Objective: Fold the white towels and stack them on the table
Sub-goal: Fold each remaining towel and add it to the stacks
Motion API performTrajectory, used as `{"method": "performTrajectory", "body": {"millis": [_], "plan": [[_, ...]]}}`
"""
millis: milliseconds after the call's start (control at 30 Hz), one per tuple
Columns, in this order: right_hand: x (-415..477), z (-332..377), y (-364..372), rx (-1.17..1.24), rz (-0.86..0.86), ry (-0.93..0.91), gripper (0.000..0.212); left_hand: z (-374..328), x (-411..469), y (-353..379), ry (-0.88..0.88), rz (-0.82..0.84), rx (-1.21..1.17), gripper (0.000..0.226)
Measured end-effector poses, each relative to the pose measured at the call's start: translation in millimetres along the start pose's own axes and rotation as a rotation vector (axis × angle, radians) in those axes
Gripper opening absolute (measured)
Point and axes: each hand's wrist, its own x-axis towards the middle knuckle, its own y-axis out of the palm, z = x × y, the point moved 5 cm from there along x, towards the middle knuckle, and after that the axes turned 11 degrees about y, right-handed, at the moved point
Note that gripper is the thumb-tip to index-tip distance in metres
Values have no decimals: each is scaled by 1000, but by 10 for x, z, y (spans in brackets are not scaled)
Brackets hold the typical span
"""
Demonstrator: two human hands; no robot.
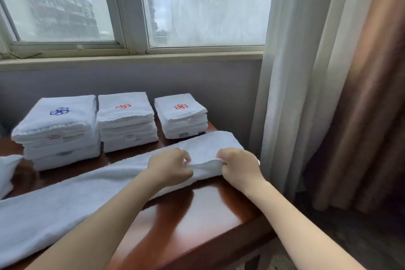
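Observation:
A long white towel (pixel 65 199) lies folded lengthwise as a strip across the brown wooden table (pixel 197 215), running from the lower left to the right end. My left hand (pixel 169 165) and my right hand (pixel 238 163) both pinch the towel's near edge close to its right end, fingers curled into the cloth. Three stacks of folded white towels stand at the back: a left stack (pixel 57 131) with a blue emblem, a middle stack (pixel 127 120) and a right stack (pixel 182 116), both with red emblems.
More white cloth (pixel 7 171) lies at the table's left edge. A grey wall and window sill (pixel 131 59) run behind the stacks. White and brown curtains (pixel 328 94) hang just right of the table's right edge.

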Motion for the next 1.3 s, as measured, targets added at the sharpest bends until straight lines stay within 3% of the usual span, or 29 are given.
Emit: {"method": "performTrajectory", "body": {"millis": [133,233,400,533,667,733,833,900,1033,1300], "plan": [[95,18,-133,1,44,11,22,-78,86,-104,28,80,126,16],[229,-16,-315,19,-35,26,22,-50,196,-182,23,73,104,20],[601,-17,-536,-17,-273,29,24,42,397,-235,9,-159,6,19],[894,21,-381,-185,-254,42,36,85,530,-93,-27,-300,61,15],[892,35,-95,-211,-247,-13,49,178,550,207,-19,-297,9,38],[829,94,104,-134,-169,-52,44,223,538,256,-35,-364,-52,37],[756,142,420,95,113,8,36,248,562,293,-29,-381,-78,29],[718,161,544,49,220,-18,43,258,566,306,-23,-363,-96,28],[650,124,546,-12,292,-50,55,260,522,316,-10,-347,-134,32],[408,46,411,-53,332,-39,57,59,222,248,62,-338,-111,37]]}}
